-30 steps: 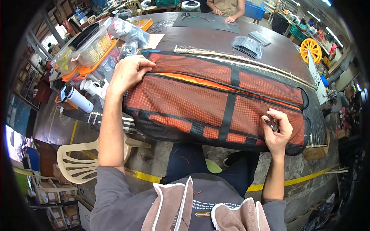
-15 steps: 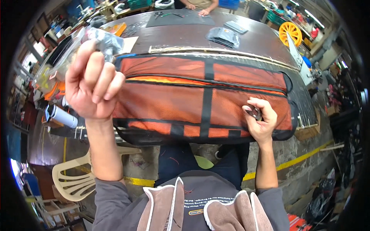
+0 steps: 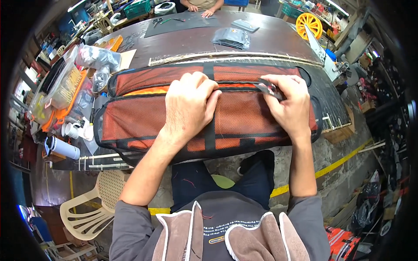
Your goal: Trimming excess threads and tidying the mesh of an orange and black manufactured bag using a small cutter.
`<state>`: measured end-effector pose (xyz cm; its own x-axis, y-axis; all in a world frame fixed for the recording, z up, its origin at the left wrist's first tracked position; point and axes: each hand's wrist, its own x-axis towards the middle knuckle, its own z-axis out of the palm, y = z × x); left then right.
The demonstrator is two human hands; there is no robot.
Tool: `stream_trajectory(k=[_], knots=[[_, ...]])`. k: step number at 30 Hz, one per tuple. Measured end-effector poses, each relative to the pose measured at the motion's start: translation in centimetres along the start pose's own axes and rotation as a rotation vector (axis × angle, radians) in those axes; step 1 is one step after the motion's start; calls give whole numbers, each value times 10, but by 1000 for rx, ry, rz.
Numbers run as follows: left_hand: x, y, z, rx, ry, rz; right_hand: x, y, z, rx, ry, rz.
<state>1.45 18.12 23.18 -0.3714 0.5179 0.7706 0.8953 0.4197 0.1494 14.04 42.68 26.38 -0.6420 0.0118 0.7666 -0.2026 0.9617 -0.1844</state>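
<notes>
A long orange bag (image 3: 244,115) with black mesh over it and black strap trim lies across the near side of the table. Its lengthwise black-edged opening shows a bright orange strip (image 3: 146,91) inside. Over the middle of this opening is my left hand (image 3: 188,102), fingers curled and thumb pressed to them; whatever they pinch is hidden. Farther right along the same edge, my right hand (image 3: 291,104) closes around a small dark hand tool (image 3: 269,89), possibly thread snips. The tool's tip points left, close to the opening's edge.
Packed plastic bags (image 3: 231,38) lie on the dark table (image 3: 183,41). At left stand a clear bin (image 3: 67,89) and a white bottle (image 3: 65,148). A plastic chair (image 3: 93,204) is below. Across the table, another person's hands (image 3: 208,13) rest near a dark sheet (image 3: 167,26).
My left hand has come down from its raised spot at the left onto the bag's middle. My right hand, still holding the tool, has moved up to the opening's edge.
</notes>
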Motion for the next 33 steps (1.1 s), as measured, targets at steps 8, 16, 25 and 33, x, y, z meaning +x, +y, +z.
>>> stream_trajectory(k=[8,16,25,33], knots=[[25,-5,8,-18,-11,33,-3,10,18,-16,-122,55],[11,8,16,-28,-114,21,-38,6,23,3,-40,-9],[10,4,22,-410,-92,-185,-48,-4,22,76,44,35],[-5,24,16,-273,-167,-48,-54,-51,12,-58,83,189]])
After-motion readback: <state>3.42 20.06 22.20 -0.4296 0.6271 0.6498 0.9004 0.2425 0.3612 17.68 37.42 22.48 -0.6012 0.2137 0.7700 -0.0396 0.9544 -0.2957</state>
